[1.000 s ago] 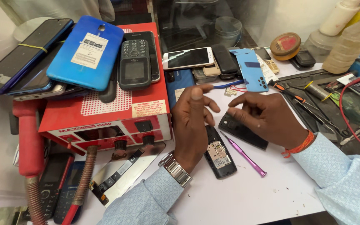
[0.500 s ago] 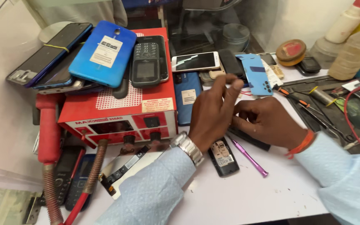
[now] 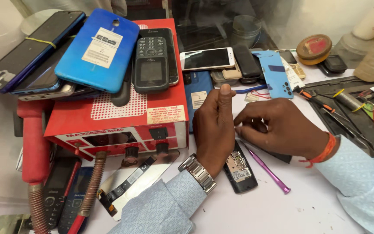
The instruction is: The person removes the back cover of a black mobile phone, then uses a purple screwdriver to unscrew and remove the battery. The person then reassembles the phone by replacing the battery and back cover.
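- The white tabletop [image 3: 308, 208] carries everything and is crowded with phone parts and tools along its far and right edges.
- A red box-shaped machine [image 3: 122, 115] stands at the left, with hoses hanging from its front; on its lid lie a blue phone back cover [image 3: 98, 50], a dark keypad phone [image 3: 151, 58] and several dark smartphones.
- The left hand [image 3: 215, 128], with a metal wristwatch [image 3: 198, 173] on the wrist, hovers just right of the machine; its fingers are loosely curled, the thumb is raised, and whether they pinch anything cannot be told.
- The right hand [image 3: 278, 128], an orange thread at its wrist, rests on the tabletop just beside the left one, fingers bent down onto a dark flat part mostly hidden beneath them; whether they grip it is unclear.
- An opened black keypad phone [image 3: 239, 171] lies back-up on the tabletop, under and between the two hands, its battery bay exposed.
- A silver metal plate with a flex strip [image 3: 130, 182] lies in front of the machine, near the left sleeve.
- A light blue phone cover [image 3: 275, 73] and a white smartphone [image 3: 206, 58] lie behind the hands.
- A purple pry tool [image 3: 267, 169] lies slanted just right of the opened phone.
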Action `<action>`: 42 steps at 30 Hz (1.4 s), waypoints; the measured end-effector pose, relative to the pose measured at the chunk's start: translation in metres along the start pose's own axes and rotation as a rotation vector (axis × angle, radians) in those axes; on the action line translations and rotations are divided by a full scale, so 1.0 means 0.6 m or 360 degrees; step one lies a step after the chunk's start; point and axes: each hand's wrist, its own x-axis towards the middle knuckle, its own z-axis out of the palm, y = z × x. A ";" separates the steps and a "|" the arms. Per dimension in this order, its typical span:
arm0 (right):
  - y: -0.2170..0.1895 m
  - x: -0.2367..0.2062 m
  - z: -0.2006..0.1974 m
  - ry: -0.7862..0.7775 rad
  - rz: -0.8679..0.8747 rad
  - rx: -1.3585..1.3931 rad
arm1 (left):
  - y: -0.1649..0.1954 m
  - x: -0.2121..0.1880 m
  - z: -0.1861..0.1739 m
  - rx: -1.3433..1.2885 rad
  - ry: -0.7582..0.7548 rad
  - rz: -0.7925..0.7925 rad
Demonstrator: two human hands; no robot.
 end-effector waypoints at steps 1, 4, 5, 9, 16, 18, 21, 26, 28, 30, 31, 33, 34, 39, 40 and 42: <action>-0.001 0.001 0.001 -0.0058 -0.0016 0.0027 | -0.004 0.001 -0.001 -0.0006 0.0000 0.0004; -0.003 0.000 -0.002 -0.0217 -0.0064 0.0044 | -0.012 0.003 0.003 -0.0025 0.0017 0.0037; -0.003 0.002 -0.002 -0.0250 -0.0095 0.0023 | -0.014 0.003 0.002 -0.0008 0.0035 0.0069; 0.006 0.003 -0.005 -0.0286 -0.0552 0.0123 | -0.019 0.009 0.003 -0.0091 0.0058 -0.0045; 0.021 0.007 -0.006 -0.0480 -0.0253 0.0051 | -0.026 0.016 0.010 -0.0107 0.0057 -0.0110; 0.026 0.007 -0.005 -0.0502 -0.0245 0.0037 | -0.029 0.015 0.012 -0.0107 0.0079 -0.0045; 0.037 0.003 -0.002 -0.0462 -0.0462 0.0121 | -0.033 0.017 0.013 -0.0108 0.0086 -0.0004; 0.051 -0.002 0.003 -0.0607 -0.0459 0.0095 | -0.036 0.018 0.010 -0.0140 0.0107 -0.0009; 0.050 -0.002 0.006 -0.0653 -0.0540 0.0069 | -0.036 0.018 0.007 -0.0167 0.0109 -0.0042; 0.047 -0.004 0.007 -0.0665 -0.0710 0.0039 | -0.036 0.017 0.004 -0.0197 0.0117 -0.0051; 0.045 -0.005 0.008 -0.0678 -0.0741 0.0036 | -0.036 0.016 0.003 -0.0201 0.0115 -0.0054; 0.041 -0.008 0.013 -0.0706 -0.0805 0.0026 | -0.037 0.013 0.001 -0.0210 0.0113 -0.0059; 0.040 -0.008 0.016 -0.0699 -0.0826 0.0002 | -0.038 0.012 0.000 -0.0241 0.0115 -0.0047; 0.042 -0.011 0.022 -0.0723 -0.0848 -0.0027 | -0.041 0.009 -0.002 -0.0316 0.0119 0.0036; 0.043 -0.011 0.021 -0.0744 -0.0841 -0.0019 | -0.041 0.009 -0.002 -0.0302 0.0112 0.0014; 0.044 -0.013 0.020 -0.0784 -0.0824 -0.0002 | -0.042 0.009 -0.005 -0.0274 0.0095 -0.0031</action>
